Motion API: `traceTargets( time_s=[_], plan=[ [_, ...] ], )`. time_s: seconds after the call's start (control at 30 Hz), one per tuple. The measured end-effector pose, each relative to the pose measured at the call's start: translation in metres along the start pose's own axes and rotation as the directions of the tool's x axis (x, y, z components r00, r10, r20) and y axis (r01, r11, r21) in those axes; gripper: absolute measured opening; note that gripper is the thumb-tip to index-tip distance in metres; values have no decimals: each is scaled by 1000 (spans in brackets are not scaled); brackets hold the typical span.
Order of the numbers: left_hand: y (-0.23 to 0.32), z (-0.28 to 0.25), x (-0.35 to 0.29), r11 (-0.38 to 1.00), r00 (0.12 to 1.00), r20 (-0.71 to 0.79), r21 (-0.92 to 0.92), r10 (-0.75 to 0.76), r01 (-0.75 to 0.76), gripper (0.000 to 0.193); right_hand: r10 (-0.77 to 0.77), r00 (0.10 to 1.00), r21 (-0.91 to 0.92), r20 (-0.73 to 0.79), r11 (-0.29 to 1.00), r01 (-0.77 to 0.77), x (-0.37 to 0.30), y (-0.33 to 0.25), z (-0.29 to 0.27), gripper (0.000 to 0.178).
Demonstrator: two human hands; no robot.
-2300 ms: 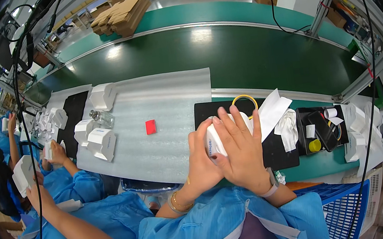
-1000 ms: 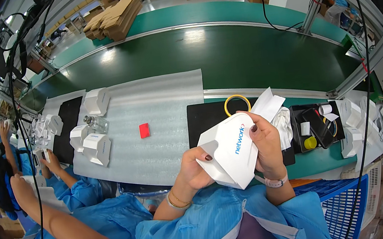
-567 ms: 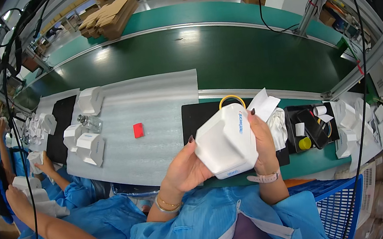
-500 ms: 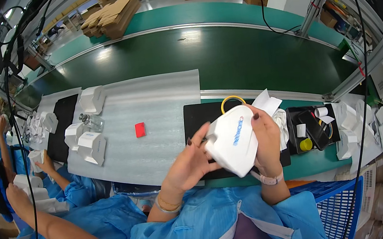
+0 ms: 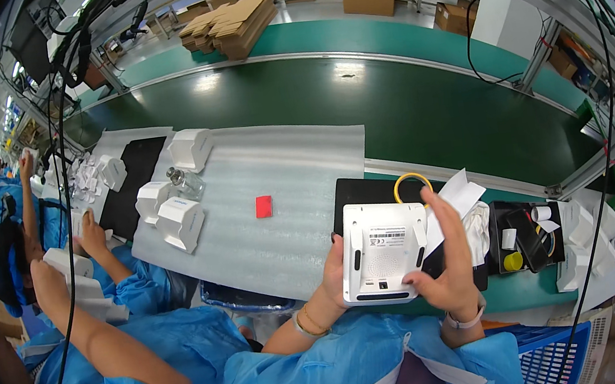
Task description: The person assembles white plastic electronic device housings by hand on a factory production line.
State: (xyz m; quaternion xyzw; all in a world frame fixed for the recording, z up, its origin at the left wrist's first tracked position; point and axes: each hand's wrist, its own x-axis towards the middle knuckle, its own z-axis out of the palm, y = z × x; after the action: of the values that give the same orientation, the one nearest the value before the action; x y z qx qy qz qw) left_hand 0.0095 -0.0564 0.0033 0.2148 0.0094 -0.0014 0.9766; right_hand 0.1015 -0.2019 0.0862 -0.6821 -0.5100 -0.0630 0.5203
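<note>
My left hand grips a white plastic device by its left edge, the thumb along the side and the other fingers hidden beneath. The device's flat underside faces up, showing a printed label, dark rubber strips and small ports along the near edge. On the right, my right hand is spread, its thumb at the device's lower right corner and its fingers stretched up past the right edge. Just beyond the device lie a yellow ring and a folded white paper over a black mat.
Several white devices and a glass bottle stand on a pale sheet with a red square. A black tray with a yellow cap sits to the right. Co-workers in blue work at the left.
The white device has been turned over, from its smooth printed top to its labelled underside. My right hand has loosened from its wrapped grip and spread its fingers. The view has shifted left.
</note>
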Motion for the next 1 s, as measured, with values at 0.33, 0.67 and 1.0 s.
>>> traceTargets(
  time_s=[0.33, 0.67, 1.0],
  plan=[
    [-5, 2, -2, 984, 999, 39, -177, -27, 34, 101, -27, 989, 120, 149, 993, 9, -4, 10, 2, 104],
    [-8, 8, -4, 908, 994, 108, -411, -32, 74, 105, 9, 991, 170, 136, 985, -32, -7, 7, 0, 102],
    [4, 30, -13, 997, 998, -49, -58, -50, 47, 97, -157, 986, -129, -60, 980, 148, -10, -13, 4, 80]
  ],
)
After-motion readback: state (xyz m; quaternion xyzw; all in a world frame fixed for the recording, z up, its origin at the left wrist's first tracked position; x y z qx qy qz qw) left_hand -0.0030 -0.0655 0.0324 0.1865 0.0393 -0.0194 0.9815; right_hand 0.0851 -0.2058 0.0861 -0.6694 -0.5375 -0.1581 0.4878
